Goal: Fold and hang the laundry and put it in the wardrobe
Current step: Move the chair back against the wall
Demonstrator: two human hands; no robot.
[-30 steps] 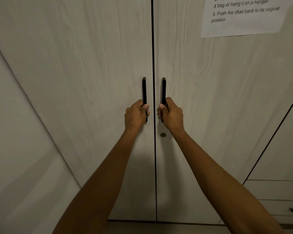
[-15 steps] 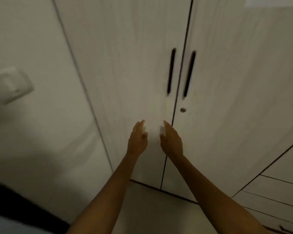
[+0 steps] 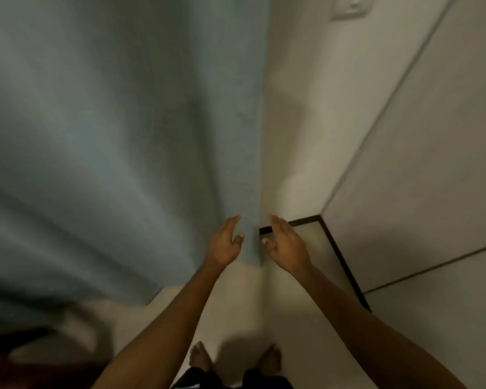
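Note:
My left hand [image 3: 225, 242] and my right hand [image 3: 285, 244] are held out in front of me at mid-frame, palms facing each other, fingers relaxed and holding nothing. The pale wood wardrobe [image 3: 432, 164] fills the right side of the view, seen at a steep angle; its handles are out of frame. No laundry or hanger is visible. The picture is blurred by motion.
A grey-blue curtain [image 3: 110, 136] hangs over the left half, reaching the floor. A cream wall [image 3: 298, 122] with a switch plate [image 3: 351, 7] stands between curtain and wardrobe. My bare feet [image 3: 199, 359] stand on the pale floor [image 3: 236, 304]. A dark object [image 3: 26, 357] lies at bottom left.
Both hands let go of the wardrobe door handles and drew back empty. The view swung left and down, from the shut doors to the curtain and floor.

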